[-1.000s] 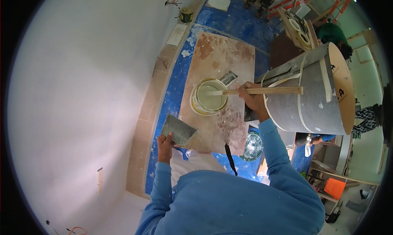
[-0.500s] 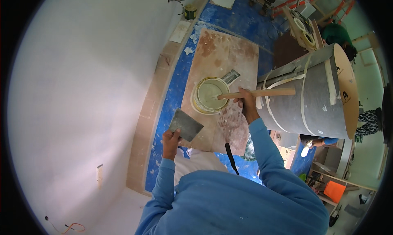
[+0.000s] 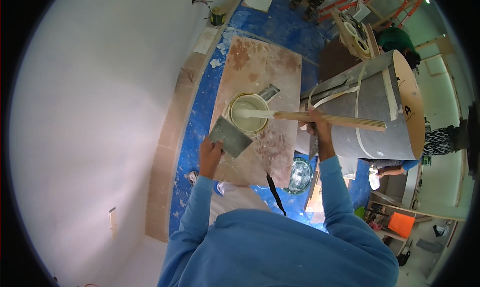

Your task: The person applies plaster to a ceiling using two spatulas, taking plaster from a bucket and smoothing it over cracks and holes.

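My left hand (image 3: 210, 156) grips a flat grey rectangular metal blade (image 3: 231, 138), which overlaps the bucket's near side in view. In my right hand (image 3: 321, 129) is a flat wooden stick (image 3: 350, 121), tilted over the bucket; its far end is coated in wet white compound. A pointed grey blade (image 3: 313, 146) also shows below the right hand's fingers; how it is held is hard to make out. The round bucket (image 3: 251, 93) of pale compound stands on a stained board (image 3: 282, 67). Beside the bucket's far right rim lies a grey metal tool (image 3: 270, 92).
A big grey cylinder (image 3: 372, 112) stands close on the right. White wall (image 3: 100, 112) runs along the left. Blue sheeting (image 3: 275, 19) covers the floor, with a round tub (image 3: 299, 176) on it. Other people (image 3: 397, 39) are at the right and far side; a red ladder (image 3: 345, 4) is beyond.
The stick's coated end has risen out of the compound, and my right hand has moved slightly nearer. My left hand has brought the blade closer to the bucket. The view has shifted slightly.
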Tool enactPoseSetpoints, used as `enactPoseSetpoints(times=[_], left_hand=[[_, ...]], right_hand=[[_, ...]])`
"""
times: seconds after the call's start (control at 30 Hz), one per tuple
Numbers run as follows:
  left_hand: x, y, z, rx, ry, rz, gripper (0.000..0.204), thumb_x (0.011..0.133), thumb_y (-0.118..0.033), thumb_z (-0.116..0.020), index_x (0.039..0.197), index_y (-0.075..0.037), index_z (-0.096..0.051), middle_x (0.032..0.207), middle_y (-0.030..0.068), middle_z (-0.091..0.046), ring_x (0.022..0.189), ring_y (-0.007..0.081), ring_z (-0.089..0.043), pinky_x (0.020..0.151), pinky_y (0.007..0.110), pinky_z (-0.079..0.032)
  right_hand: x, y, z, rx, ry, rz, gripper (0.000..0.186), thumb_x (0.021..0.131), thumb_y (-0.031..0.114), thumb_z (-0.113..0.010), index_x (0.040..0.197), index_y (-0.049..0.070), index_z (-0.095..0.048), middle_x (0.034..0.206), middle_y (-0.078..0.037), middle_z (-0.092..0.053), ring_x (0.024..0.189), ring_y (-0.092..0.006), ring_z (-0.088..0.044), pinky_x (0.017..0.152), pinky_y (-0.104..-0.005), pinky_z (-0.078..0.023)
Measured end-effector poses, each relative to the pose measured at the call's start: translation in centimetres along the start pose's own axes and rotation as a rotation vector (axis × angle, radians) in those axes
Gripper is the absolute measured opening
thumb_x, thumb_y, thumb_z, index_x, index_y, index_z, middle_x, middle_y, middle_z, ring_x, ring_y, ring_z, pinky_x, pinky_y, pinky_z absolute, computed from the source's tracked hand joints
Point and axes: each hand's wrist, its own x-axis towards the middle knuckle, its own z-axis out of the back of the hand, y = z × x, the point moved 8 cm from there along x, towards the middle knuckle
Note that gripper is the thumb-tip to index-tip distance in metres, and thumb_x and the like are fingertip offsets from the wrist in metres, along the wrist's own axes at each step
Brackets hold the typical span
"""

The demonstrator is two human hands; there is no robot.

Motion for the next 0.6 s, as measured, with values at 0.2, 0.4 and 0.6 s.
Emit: enactPoseSetpoints(times=[0.2, 0.4, 0.6], left_hand=[[2.1, 0.5, -3.6, -0.079, 0.084, 0.06, 0.016, 0.09, -0.01, -0.051, 0.1, -0.002, -0.061, 0.085, 0.0026, -0.063, 0.066, 0.01, -0.056, 0.055, 0.025, -0.047], [4.2, 1.8, -5.6, -0.149, 0.138, 0.042, 0.018, 0.091, -0.011, -0.049, 0.101, -0.004, -0.062, 0.084, 0.0014, -0.063, 0.064, 0.0088, -0.055, 0.054, 0.024, -0.044], [4.4, 2.2, -5.9, -0.322, 0.119, 0.142, 0.018, 0.092, -0.008, -0.049, 0.105, -0.006, -0.062, 0.081, 0.0022, -0.064, 0.061, 0.01, -0.057, 0.052, 0.024, -0.043]], right_hand=[[-2.6, 5.0, 3.9, -0.042, -0.027, 0.096, 0.036, 0.097, 0.035, -0.06, 0.09, 0.0, -0.065, 0.067, -0.011, -0.065, 0.044, -0.0062, -0.041, 0.041, -0.0215, -0.028], [-7.2, 10.7, 4.2, 0.102, -0.081, 0.119, 0.033, 0.096, 0.032, -0.061, 0.088, 0.0, -0.063, 0.068, -0.012, -0.065, 0.047, -0.0065, -0.039, 0.046, -0.0212, -0.029], [-10.7, 10.5, 4.7, 0.182, -0.127, 0.143, 0.03, 0.097, 0.029, -0.059, 0.092, 0.0, -0.062, 0.067, -0.013, -0.064, 0.049, -0.0063, -0.038, 0.048, -0.0213, -0.03]])
